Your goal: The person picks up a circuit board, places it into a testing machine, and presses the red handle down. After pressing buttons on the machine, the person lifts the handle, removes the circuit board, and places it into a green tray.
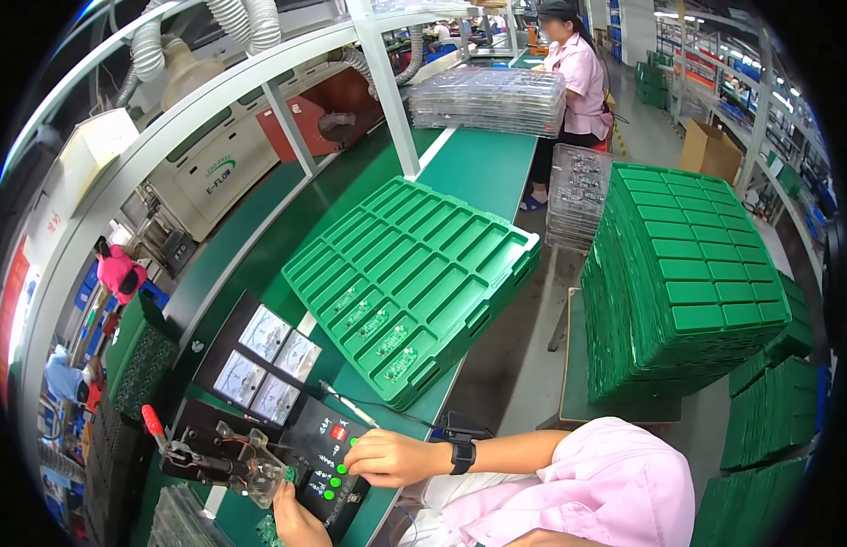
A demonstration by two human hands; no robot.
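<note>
My left hand (299,521) reaches up from the lower edge. Its fingertips are together at the edge of a small green circuit board (289,475) by the clear plate of a test fixture. That fixture has a toggle clamp (153,421) with a red handle. My right hand (392,458), a black band on its wrist, lies over a black control box (316,444). Its fingers are bent and close together, the tips beside the green buttons (330,495); nothing shows in them. A red switch (338,432) sits above. Whether a button is pressed, I cannot tell.
A panel of several dial meters (264,333) stands behind the box. Beyond lies a green compartment tray (414,264) with several circuit boards in its near row. Tall stacks of green trays (624,301) stand at right. A person (578,82) works beside stacked clear trays (487,100).
</note>
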